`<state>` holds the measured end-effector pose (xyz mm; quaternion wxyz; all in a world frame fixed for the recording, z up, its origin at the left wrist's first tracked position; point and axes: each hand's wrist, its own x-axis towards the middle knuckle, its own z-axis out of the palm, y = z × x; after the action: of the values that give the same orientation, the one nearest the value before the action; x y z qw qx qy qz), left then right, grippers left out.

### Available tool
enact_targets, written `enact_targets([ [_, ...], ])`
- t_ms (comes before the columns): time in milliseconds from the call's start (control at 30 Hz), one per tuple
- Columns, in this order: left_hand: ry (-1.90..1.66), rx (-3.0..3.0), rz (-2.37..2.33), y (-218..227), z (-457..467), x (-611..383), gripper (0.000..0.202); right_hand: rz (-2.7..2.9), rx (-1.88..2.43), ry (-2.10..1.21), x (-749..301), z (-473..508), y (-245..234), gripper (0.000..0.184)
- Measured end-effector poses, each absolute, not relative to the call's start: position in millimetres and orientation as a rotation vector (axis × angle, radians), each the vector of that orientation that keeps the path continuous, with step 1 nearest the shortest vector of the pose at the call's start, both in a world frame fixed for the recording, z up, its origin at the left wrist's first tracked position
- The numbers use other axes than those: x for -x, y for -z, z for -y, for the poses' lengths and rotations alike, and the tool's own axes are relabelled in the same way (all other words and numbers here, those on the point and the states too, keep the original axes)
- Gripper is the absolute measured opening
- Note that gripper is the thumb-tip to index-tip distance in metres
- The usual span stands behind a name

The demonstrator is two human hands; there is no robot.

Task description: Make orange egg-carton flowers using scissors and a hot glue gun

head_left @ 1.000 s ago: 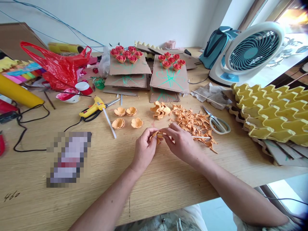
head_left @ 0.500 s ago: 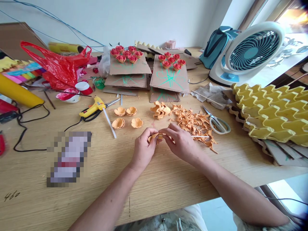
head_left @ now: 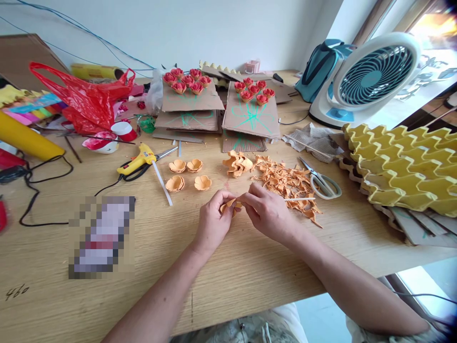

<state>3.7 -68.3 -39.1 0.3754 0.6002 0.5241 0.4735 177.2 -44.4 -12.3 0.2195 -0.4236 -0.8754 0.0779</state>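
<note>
Above the front of the table, my left hand (head_left: 213, 220) is closed, pinching a small orange flower cup (head_left: 227, 207) between thumb and fingers. My right hand (head_left: 270, 213) meets it from the right, fingertips at the cup's edge. A thin white stick (head_left: 303, 199) juts out to the right from behind my right hand, which seems closed around it; its other end is hidden. Beyond my hands lie several finished-looking orange flower cups (head_left: 203, 183), a stack of uncut orange cups (head_left: 237, 164) and a heap of orange scraps (head_left: 285, 177).
Scissors (head_left: 325, 185) lie right of the scraps. At left are a yellow glue gun (head_left: 141, 159) with its cord and a blurred-out flat object (head_left: 103, 236). Red flowers stand on cardboard (head_left: 252, 119) at the back. Yellow egg trays (head_left: 403, 166) and a fan (head_left: 374, 76) are at right.
The white stick has tilted, its outer end rising slightly and reaching farther right. My right fingers have shifted a little at the cup; my left hand stays nearly still.
</note>
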Motion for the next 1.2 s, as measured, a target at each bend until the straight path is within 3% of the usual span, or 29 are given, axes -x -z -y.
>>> enact_targets([
  [167, -1.231, -1.425, -1.276, 36.9, 66.9, -5.4, 0.008, 2.472, 1.116, -0.032, -177.9, 44.5, 12.0, 0.028],
  [400, -1.243, -1.396, -1.275, 38.8, 66.3, -4.8, 0.008, 2.446, 1.092, -0.062, -178.3, 42.6, 16.3, 0.026],
  [633, -1.265, -1.34, -1.202, 38.7, 65.3, -6.3, 0.009, 2.502, 0.972, 0.202, -180.9, 44.0, 12.6, 0.027],
  [933, -1.309, -1.469, -1.251, 45.1, 65.5, -3.6, 0.007, 2.363, 1.081, -0.145, -178.4, 40.2, 17.4, 0.024],
  [1200, -1.299, -1.386, -1.192, 43.1, 65.0, -6.4, 0.009, 2.461, 1.025, 0.143, -179.4, 44.2, 13.1, 0.025],
])
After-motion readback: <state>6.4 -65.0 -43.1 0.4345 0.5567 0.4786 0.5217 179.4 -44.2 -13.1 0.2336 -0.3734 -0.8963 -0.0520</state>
